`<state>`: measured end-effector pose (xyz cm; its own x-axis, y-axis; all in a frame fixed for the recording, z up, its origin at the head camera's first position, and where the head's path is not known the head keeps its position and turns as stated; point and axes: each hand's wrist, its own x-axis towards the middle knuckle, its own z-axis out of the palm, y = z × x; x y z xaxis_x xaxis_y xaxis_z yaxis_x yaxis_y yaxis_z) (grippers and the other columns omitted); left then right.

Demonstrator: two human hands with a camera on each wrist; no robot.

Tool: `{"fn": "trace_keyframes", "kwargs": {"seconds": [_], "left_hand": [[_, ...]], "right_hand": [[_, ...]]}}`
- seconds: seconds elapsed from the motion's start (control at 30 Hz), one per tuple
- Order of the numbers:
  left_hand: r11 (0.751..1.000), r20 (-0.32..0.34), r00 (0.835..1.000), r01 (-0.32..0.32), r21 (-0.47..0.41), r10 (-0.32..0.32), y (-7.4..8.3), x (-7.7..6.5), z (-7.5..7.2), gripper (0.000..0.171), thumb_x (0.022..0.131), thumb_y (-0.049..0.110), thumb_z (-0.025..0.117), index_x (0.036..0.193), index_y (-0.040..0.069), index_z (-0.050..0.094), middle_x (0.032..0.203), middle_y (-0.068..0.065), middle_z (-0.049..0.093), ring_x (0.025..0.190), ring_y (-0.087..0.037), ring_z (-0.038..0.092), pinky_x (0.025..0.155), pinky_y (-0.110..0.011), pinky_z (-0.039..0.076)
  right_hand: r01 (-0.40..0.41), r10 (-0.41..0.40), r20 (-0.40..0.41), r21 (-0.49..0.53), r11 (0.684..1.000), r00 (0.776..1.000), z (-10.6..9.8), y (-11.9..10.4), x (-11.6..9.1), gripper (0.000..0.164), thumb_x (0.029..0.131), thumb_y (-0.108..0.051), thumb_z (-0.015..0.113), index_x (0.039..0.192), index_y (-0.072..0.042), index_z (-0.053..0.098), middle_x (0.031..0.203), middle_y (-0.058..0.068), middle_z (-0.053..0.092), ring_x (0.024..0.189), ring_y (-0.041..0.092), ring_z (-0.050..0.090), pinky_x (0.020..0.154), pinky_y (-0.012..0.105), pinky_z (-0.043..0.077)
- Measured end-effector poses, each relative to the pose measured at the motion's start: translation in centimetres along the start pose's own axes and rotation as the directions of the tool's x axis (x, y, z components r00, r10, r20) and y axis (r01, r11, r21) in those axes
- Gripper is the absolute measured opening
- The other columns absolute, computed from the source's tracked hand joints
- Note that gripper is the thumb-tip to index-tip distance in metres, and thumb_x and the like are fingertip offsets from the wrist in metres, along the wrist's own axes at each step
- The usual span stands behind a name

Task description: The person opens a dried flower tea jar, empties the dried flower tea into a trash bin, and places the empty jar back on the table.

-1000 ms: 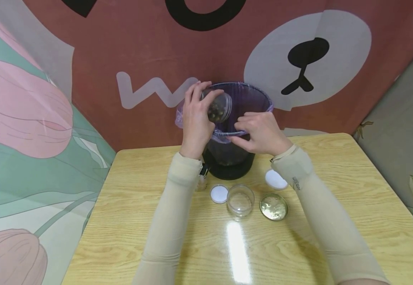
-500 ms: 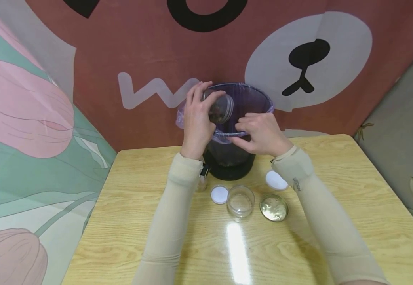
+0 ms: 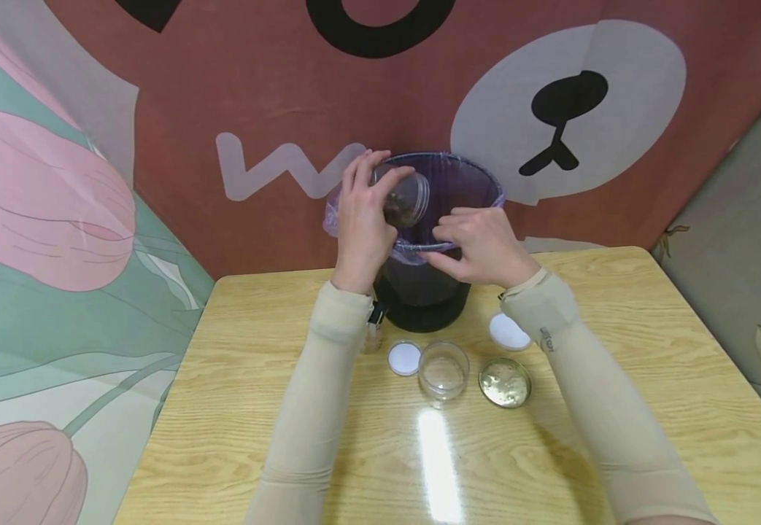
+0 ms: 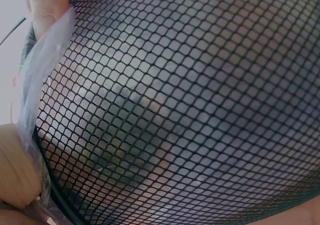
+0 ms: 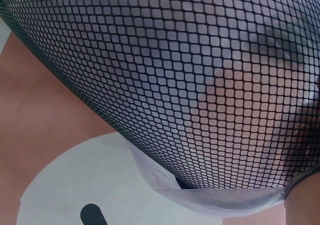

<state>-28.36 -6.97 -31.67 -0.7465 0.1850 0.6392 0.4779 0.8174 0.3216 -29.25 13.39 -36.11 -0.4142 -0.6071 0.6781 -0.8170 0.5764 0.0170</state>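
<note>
My left hand (image 3: pixel 362 226) grips a clear round jar (image 3: pixel 409 198) with dark bits inside. The jar lies tilted, its mouth facing right, over the opening of a black mesh wastebasket (image 3: pixel 419 292). A thin purple bin liner (image 3: pixel 468 179) lines the basket and folds over its rim. With curled fingers and the thumb outside, my right hand (image 3: pixel 481 246) holds the near right part of that rim. Black mesh (image 4: pixel 200 110) fills most of the left wrist view, a blurred dark shape showing through it. Mesh (image 5: pixel 150 75) and a fold of liner (image 5: pixel 225 200) show in the right wrist view.
On the wooden table (image 3: pixel 255 408) before the basket stand a clear open jar (image 3: pixel 443 372), a small white disc (image 3: pixel 404 358), a gold lid (image 3: pixel 505 382) and a white disc (image 3: pixel 508 332) by the right sleeve. A small bottle (image 3: pixel 372 337) is partly hidden by the left wrist. A printed cloth (image 3: pixel 275 80) hangs behind.
The bits in the tilted jar have shifted and look darker and less distinct than a second ago. Both hands and the wastebasket stay almost in place.
</note>
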Motion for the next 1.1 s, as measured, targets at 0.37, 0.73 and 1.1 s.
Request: {"fn": "trace_keyframes", "kwargs": {"seconds": [0.37, 0.73, 1.1], "left_hand": [[1.0, -0.006, 1.0, -0.011, 0.027, 0.011, 0.09, 0.01, -0.03, 0.076, 0.073, -0.022, 0.069, 0.133, 0.025, 0.07, 0.154, -0.005, 0.047, 0.152, -0.026, 0.03, 0.116, -0.041, 0.044], [1.0, -0.003, 1.0, -0.003, 0.026, 0.004, 0.11, 0.06, -0.08, 0.074, 0.074, -0.021, 0.07, 0.132, 0.025, 0.071, 0.154, -0.005, 0.047, 0.152, -0.026, 0.03, 0.119, -0.042, 0.041], [1.0, 0.004, 1.0, 0.011, 0.026, -0.012, 0.09, 0.09, -0.04, 0.074, 0.074, -0.019, 0.071, 0.132, 0.026, 0.071, 0.154, -0.004, 0.047, 0.152, -0.025, 0.03, 0.121, -0.041, 0.039]], "right_hand": [[0.006, -0.007, -0.015, -0.013, 1.0, 1.0, -0.1, -0.07, 0.01, 0.04, 0.089, -0.041, 0.069, 0.064, -0.013, 0.058, 0.06, 0.0, 0.05, 0.056, 0.022, 0.051, 0.048, 0.031, 0.03], [0.005, -0.005, -0.011, -0.013, 1.0, 1.0, 0.02, 0.01, 0.04, 0.037, 0.089, -0.04, 0.07, 0.066, -0.012, 0.062, 0.061, 0.001, 0.052, 0.057, 0.022, 0.051, 0.048, 0.032, 0.03], [0.004, -0.004, -0.004, -0.012, 1.0, 1.0, 0.03, 0.0, 0.06, 0.036, 0.089, -0.04, 0.07, 0.066, -0.013, 0.062, 0.06, 0.001, 0.051, 0.056, 0.021, 0.051, 0.05, 0.03, 0.028]]}}
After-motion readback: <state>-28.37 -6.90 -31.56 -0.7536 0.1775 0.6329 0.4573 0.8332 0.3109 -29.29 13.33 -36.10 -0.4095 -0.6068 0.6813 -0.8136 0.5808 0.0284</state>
